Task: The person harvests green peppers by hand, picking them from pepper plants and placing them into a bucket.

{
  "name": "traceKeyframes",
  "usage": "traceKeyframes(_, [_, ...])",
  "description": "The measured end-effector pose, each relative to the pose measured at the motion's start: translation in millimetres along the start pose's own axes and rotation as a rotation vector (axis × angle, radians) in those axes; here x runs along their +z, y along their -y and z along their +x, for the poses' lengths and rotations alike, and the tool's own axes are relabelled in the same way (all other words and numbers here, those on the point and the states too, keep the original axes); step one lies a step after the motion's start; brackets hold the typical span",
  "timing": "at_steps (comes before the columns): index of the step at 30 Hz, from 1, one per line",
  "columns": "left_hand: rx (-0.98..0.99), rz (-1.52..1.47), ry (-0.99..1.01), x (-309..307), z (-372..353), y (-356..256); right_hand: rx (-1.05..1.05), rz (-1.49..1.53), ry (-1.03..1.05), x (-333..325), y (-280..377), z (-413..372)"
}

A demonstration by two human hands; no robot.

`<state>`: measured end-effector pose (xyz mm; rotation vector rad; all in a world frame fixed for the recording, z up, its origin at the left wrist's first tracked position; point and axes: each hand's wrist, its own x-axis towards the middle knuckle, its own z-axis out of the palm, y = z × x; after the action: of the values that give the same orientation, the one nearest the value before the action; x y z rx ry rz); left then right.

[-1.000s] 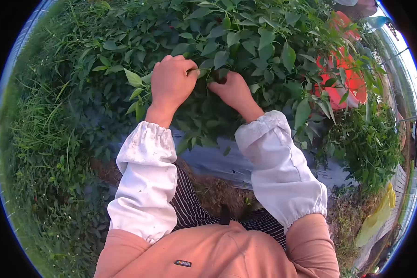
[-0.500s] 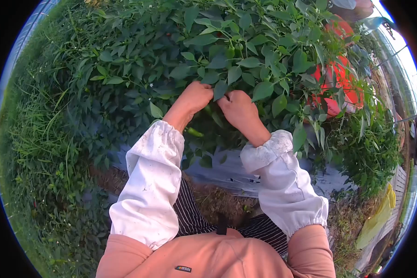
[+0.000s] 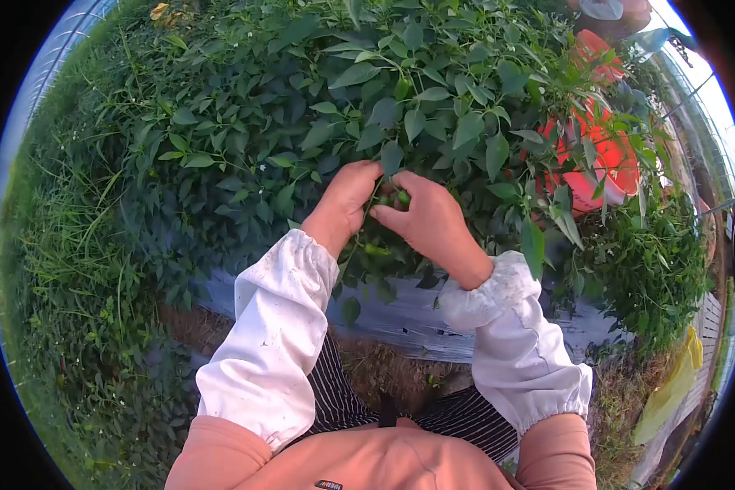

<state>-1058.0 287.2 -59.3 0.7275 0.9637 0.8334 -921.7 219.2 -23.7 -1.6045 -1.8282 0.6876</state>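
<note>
My right hand (image 3: 434, 219) is curled around small green peppers (image 3: 403, 198), which show between its thumb and fingers. Close beside it, my left hand (image 3: 347, 202) has its fingers bent in among the stems; leaves cover the fingertips, so what they grip is hidden. Both hands are at the lower front of a leafy pepper plant (image 3: 465, 131). Below them another green pepper (image 3: 376, 250) hangs in the shade. White sleeve covers reach down to both wrists.
Red buckets (image 3: 600, 167) stand behind foliage at the right. Silvery plastic sheeting (image 3: 400, 314) covers the ground under the plants, with bare soil nearer me. A yellow bag (image 3: 670, 388) lies at the lower right. Dense weeds (image 3: 65, 212) grow on the left.
Both hands have come lower and nearer to me. My right hand has turned, and green peppers now show in it. The view has shifted slightly.
</note>
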Motion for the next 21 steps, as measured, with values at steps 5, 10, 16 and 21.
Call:
traceKeyframes(5, [-0.019, 0.031, -0.008, 6, 2, 5, -0.124, -0.186, -0.078, 0, -1, -3])
traceKeyframes(10, [0.031, 0.108, -0.097, 26, -7, 5, 0.387, 0.455, 0.330, -21, 5, -6])
traceKeyframes(16, [0.154, 0.300, -0.189, 25, 3, 5, 0.510, 0.902, 0.486, -38, 1, -11])
traceKeyframes(21, [0.283, 0.365, -0.253, 24, 11, 10, 0.302, 1.150, 0.413, -63, 23, -13])
